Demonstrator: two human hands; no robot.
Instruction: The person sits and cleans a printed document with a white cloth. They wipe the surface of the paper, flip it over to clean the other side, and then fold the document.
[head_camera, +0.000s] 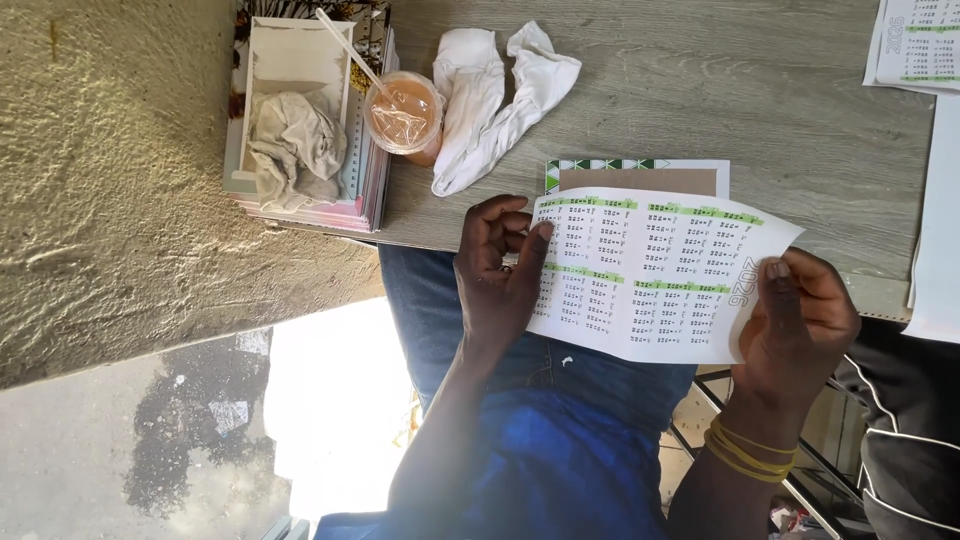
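Both of my hands hold a white printed sheet (650, 275) with green-headed blocks of small figures, just over the near edge of a grey wooden table (700, 90). My left hand (497, 275) pinches the sheet's left edge, thumb on top. At the sheet's right edge is my right hand (800, 320), thumb on the paper, yellow bangles on its wrist. Under the sheet's far edge lies a card (640, 177) with a green triangle border and a brown panel. My blue clothing shows below the sheet.
A plastic cup of orange drink with a straw (403, 115) stands beside a crumpled white cloth (495, 95). A stack of books with a tray and grey rag (300, 130) sits at the table's left end. More printed sheets (915, 40) lie far right. Another person's black striped sleeve (900, 430) is lower right.
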